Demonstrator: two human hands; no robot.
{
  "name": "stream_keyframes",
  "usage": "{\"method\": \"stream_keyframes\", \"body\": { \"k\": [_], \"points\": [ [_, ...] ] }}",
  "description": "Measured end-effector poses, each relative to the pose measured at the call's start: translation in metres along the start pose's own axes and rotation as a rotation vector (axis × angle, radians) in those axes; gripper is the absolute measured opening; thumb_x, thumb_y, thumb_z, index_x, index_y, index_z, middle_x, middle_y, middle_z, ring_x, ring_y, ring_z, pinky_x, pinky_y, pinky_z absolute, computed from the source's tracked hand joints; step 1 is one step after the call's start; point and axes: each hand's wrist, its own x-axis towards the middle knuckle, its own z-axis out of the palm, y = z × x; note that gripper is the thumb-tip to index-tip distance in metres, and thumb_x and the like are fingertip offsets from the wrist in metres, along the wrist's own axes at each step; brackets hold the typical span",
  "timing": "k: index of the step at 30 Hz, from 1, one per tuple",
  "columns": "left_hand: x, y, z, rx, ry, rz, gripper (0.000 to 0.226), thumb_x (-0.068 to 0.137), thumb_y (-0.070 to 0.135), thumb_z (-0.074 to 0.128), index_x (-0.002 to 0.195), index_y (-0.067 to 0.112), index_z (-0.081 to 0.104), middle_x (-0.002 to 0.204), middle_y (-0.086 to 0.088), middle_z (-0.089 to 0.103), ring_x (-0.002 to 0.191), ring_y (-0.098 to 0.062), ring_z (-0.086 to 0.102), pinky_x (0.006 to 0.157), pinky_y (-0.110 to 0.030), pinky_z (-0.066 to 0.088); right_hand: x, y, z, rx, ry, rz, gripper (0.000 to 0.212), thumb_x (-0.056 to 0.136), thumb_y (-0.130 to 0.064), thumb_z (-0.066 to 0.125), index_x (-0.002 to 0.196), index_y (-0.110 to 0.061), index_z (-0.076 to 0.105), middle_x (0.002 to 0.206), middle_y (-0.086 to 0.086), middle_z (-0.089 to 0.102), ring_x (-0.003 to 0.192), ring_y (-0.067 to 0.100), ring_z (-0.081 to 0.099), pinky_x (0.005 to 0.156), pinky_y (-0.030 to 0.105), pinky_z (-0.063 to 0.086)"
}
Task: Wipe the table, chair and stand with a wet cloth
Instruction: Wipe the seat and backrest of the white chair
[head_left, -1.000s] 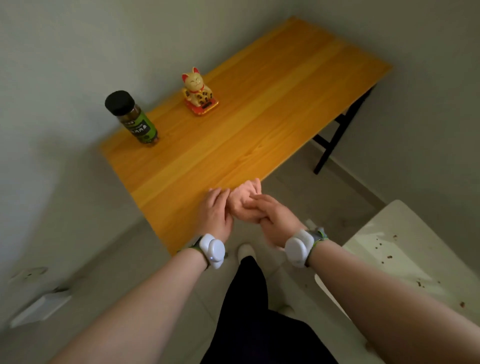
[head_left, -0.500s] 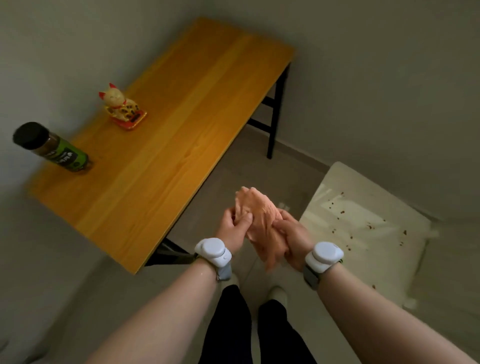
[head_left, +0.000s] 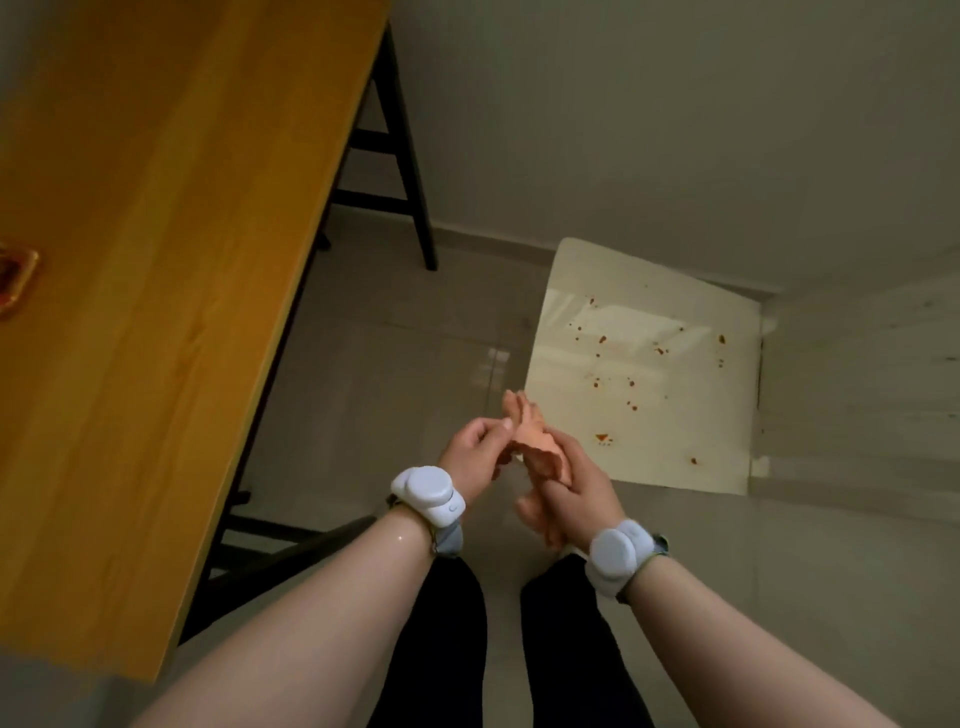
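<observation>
A crumpled pink cloth (head_left: 537, 451) hangs between my two hands over the floor, in front of my legs. My left hand (head_left: 475, 457) pinches its upper edge with thumb and fingers. My right hand (head_left: 576, 483) grips its middle, and a tail of cloth hangs below that hand. The wooden table (head_left: 156, 260) fills the left side, its near edge left of my left arm. To the right stands a white square surface (head_left: 675, 415) strewn with several brown crumbs and stains, just beyond my right hand.
Black table legs (head_left: 410, 171) and crossbars stand between the table and the white surface. A red and gold base (head_left: 15, 280) shows at the table's left edge. Grey walls close the corner behind; pale floor tiles lie below my hands.
The view has swung right and down, away from the table toward the white surface. Both hands came off the table edge with the cloth and now hold it over the floor.
</observation>
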Motion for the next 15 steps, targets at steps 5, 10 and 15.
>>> {"method": "stream_keyframes", "body": {
  "k": [5, 10, 15],
  "points": [
    [0.043, -0.029, 0.001, 0.388, 0.09, 0.002, 0.036, 0.095, 0.026, 0.048, 0.13, 0.016, 0.049, 0.127, -0.003, 0.056, 0.116, -0.019, 0.053, 0.098, -0.028, 0.04, 0.019, 0.034, -0.041, 0.367, 0.143, 0.259, 0.03, 0.091, 0.001, 0.042, 0.111, -0.014, 0.058, 0.072, 0.01, 0.067, 0.048, 0.012, 0.054, 0.044, 0.024, 0.042],
    [0.096, -0.059, 0.016, 0.559, 0.098, -0.053, 0.043, 0.096, 0.022, 0.046, 0.138, 0.013, 0.04, 0.138, -0.006, 0.05, 0.124, -0.022, 0.05, 0.099, -0.028, 0.04, 0.068, 0.096, -0.072, 0.225, 0.215, 0.113, 0.019, 0.094, -0.015, 0.048, 0.097, -0.001, 0.061, 0.067, 0.022, 0.059, 0.046, 0.035, 0.05, 0.046, 0.038, 0.043],
    [0.143, -0.104, 0.039, 0.574, 0.124, -0.098, 0.041, 0.097, 0.017, 0.042, 0.138, 0.013, 0.041, 0.138, -0.007, 0.05, 0.124, -0.021, 0.05, 0.097, -0.024, 0.038, 0.122, 0.152, -0.048, -0.351, 0.098, -0.261, 0.057, 0.092, -0.017, 0.039, 0.147, -0.029, 0.029, 0.152, 0.0, 0.029, 0.131, 0.021, 0.036, 0.098, 0.032, 0.039]
  ]
}}
